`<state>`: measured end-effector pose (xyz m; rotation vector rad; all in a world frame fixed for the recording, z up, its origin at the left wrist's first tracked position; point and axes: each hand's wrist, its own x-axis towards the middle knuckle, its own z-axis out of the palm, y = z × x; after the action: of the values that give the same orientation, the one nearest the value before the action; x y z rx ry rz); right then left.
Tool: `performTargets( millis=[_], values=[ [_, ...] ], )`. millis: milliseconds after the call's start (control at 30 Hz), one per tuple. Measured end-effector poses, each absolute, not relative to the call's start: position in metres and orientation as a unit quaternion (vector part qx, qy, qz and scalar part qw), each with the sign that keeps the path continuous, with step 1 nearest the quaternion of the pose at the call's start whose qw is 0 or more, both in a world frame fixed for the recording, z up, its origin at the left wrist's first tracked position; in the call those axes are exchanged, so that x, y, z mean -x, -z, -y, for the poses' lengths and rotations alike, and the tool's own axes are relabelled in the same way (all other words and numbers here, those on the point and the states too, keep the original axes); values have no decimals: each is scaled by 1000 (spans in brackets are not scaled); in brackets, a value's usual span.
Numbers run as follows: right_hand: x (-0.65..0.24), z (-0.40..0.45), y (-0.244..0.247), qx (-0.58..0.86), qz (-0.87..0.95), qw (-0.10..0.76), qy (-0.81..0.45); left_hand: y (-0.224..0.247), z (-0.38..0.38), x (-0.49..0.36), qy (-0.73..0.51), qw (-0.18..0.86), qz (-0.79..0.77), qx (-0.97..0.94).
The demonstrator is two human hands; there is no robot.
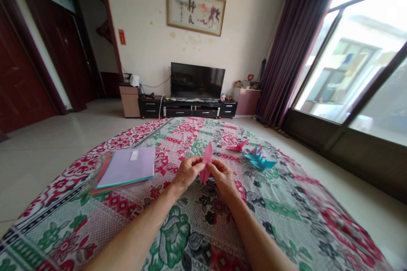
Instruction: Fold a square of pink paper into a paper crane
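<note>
A pink piece of folded origami paper (207,154), long and narrow with pointed ends, is held upright above the table between both hands. My left hand (188,172) pinches its left side at the middle with thumb and fingers. On the other side my right hand (224,176) grips it the same way, thumb against the paper. The lower end splits into narrow points. To the right lie finished-looking folded paper cranes: a blue one (261,162) in front of pink ones, and a separate pink crane (238,145) a little further left.
A stack of coloured paper sheets (124,165), lilac on top with a small white piece on it, lies at the left. A patterned cloth (171,237) covers the round table. Beyond stand a television (197,80) on a low cabinet and a window (352,67) at right.
</note>
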<state>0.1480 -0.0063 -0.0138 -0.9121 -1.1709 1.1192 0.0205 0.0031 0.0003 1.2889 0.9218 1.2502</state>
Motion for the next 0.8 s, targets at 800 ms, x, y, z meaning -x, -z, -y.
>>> performTargets(
  millis=[800],
  values=[
    [-150,10,14,353,497,567,-554,3,-7,-13,-515,636,-340,-464]
  ],
)
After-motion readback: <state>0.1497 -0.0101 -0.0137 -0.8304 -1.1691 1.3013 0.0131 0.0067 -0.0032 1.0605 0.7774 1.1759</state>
